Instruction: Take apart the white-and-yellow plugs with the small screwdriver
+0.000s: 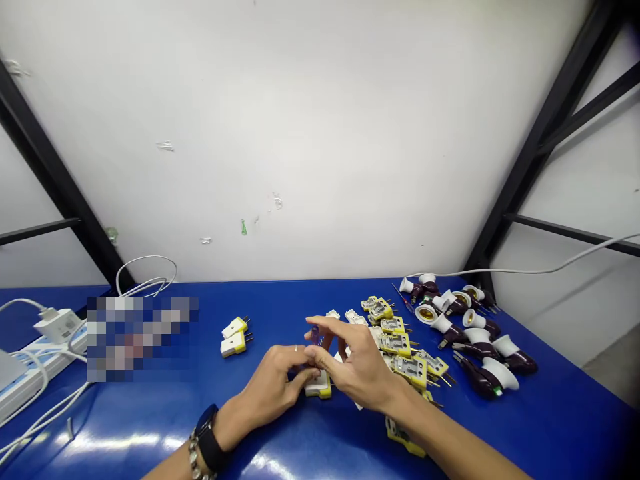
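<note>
Your left hand (273, 387) curls over a white-and-yellow plug body (318, 388), near centre on the blue bench (560, 427); pinch unclear. Your right hand (357, 360) is half-spread, thumb and index either side of a small purple part (315, 335); contact unclear. Plug looks light, stiff plastic: hold the body, not the pins.

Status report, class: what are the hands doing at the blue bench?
Left hand, right hand meeting over white-and-yellow plug. Plug pile beside right hand.
</note>
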The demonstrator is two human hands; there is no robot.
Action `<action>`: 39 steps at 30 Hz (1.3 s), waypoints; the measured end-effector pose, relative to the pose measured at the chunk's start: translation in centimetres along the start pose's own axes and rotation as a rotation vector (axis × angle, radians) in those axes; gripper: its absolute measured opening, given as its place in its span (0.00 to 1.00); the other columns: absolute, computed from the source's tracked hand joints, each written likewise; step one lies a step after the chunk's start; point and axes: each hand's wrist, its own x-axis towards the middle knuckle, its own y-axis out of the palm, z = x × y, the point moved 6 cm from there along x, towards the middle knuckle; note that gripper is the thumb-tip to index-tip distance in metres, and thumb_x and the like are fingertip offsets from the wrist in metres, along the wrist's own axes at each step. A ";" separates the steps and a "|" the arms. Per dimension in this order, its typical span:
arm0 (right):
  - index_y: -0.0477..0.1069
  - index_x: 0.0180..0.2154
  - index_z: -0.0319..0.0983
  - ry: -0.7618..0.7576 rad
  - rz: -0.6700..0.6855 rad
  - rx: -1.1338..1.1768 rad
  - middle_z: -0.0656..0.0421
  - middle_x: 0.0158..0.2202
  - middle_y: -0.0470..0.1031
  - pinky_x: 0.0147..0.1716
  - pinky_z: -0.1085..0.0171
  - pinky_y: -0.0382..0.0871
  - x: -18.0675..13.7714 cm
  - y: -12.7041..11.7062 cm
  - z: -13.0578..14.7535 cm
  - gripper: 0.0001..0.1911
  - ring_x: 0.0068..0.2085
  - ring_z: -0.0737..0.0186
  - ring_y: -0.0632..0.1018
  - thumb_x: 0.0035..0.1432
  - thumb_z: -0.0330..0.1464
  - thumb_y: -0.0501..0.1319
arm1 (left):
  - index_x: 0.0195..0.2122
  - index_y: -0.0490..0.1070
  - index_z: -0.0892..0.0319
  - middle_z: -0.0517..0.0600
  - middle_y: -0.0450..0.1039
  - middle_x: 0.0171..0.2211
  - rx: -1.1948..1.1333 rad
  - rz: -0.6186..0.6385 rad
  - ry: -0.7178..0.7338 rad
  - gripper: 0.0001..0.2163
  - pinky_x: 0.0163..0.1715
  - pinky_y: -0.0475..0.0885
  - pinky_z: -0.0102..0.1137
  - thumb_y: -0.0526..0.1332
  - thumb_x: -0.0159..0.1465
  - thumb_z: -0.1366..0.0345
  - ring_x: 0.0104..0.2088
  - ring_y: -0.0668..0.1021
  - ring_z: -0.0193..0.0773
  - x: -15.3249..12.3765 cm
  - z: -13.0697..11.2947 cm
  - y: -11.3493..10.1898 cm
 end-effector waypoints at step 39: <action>0.78 0.47 0.41 0.236 -0.155 -0.382 0.55 0.39 0.78 0.40 0.58 0.73 3.0 -11.3 -3.7 0.15 0.37 0.57 0.78 0.66 0.39 0.58 | 0.42 0.79 0.54 0.50 0.82 0.42 0.326 0.044 0.080 0.08 0.42 0.77 0.28 0.60 0.69 0.64 0.40 0.83 0.39 -3.8 -0.2 -1.6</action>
